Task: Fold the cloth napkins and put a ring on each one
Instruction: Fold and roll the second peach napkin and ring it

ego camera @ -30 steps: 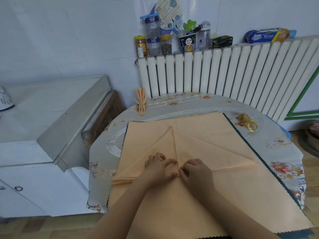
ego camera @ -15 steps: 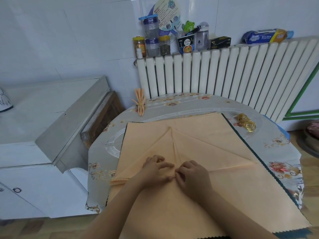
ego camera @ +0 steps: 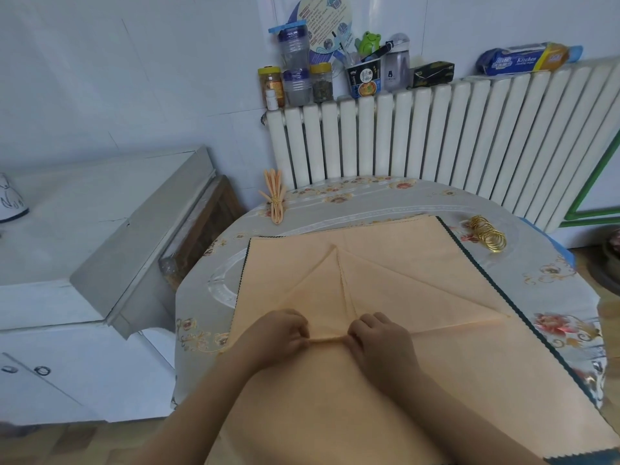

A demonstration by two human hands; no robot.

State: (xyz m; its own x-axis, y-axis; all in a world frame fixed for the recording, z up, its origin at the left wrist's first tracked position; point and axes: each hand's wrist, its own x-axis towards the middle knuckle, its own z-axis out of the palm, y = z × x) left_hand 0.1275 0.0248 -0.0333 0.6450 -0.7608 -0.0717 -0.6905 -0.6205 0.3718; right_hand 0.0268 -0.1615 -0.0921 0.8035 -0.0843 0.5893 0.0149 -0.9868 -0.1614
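Both hands at the near edge of the folded peach napkin (ego camera: 352, 290): left hand (ego camera: 278, 333) and right hand (ego camera: 379, 340) pinching its hem, apex pointing far; gold rings (ego camera: 488, 233) far right, nearer the right hand.

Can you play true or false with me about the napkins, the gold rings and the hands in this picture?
1. Both hands, left hand and right hand, pinch the napkin. True.
2. The gold rings are already on that napkin. False: they lie on the table, to its right.
3. One finished napkin with a ring lies at the table's far left. True.
4. The napkin is blue. False: it is peach-orange.
5. A radiator stands behind the table. True.
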